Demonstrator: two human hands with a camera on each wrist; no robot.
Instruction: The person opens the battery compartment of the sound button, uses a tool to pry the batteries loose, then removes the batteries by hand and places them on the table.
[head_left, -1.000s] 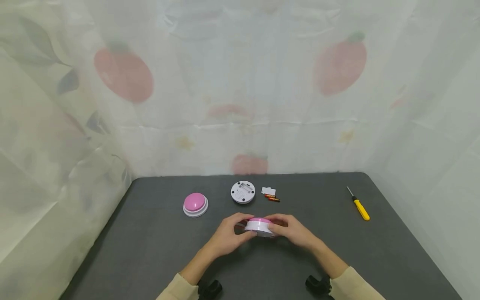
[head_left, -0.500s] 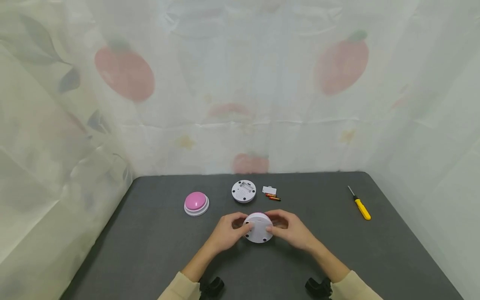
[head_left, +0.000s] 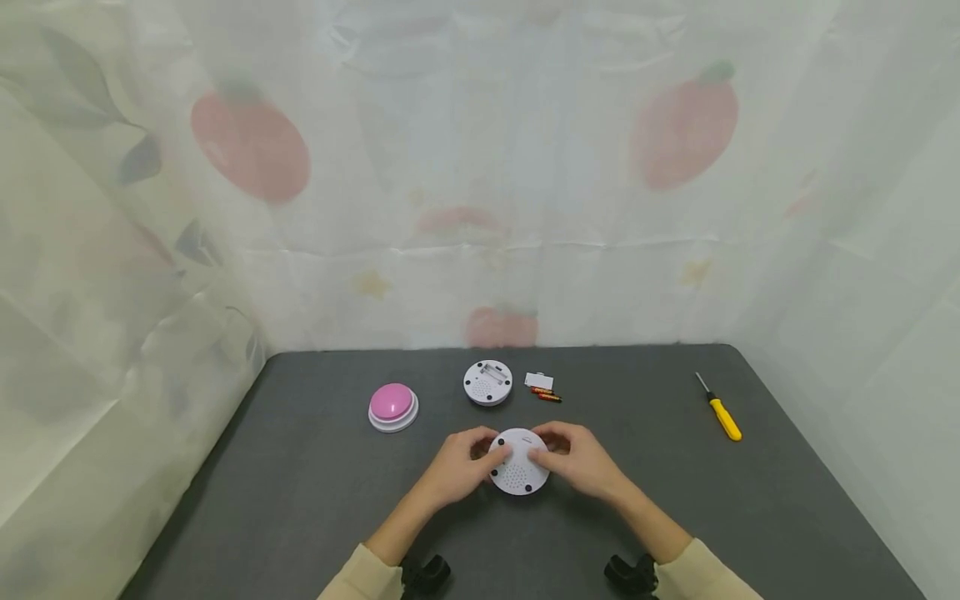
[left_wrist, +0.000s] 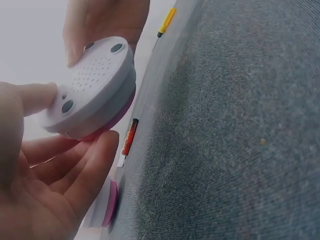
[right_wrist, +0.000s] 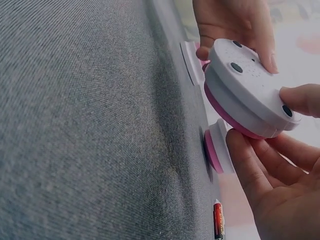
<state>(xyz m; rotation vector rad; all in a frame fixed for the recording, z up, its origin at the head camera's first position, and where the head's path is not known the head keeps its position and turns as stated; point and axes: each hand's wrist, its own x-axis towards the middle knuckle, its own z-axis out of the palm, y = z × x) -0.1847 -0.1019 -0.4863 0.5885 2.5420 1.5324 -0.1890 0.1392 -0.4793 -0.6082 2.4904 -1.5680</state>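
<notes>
Both hands hold a round push button [head_left: 519, 477], its white underside with speaker holes and dark feet turned up toward the head camera. My left hand [head_left: 459, 468] grips its left edge, thumb on the underside and fingers beneath. From the other side my right hand [head_left: 585, 462] pinches it the same way. The pink dome faces down, and a strip of it shows in the right wrist view below the white housing [right_wrist: 240, 97]. The button is off the table in both wrist views. Its battery cover region is partly under the thumbs.
Behind the hands, a second button [head_left: 487, 383] lies upside down with its battery compartment uncovered. Beside it are a white battery cover [head_left: 539, 380] and two batteries [head_left: 550, 397]. A pink-domed button [head_left: 392, 404] sits upright at left. A yellow-handled screwdriver [head_left: 723, 418] lies at right.
The held button has been turned from dome up to underside up, tilting further toward the head camera. Both hands keep hold of it. The things on the table stay put.
</notes>
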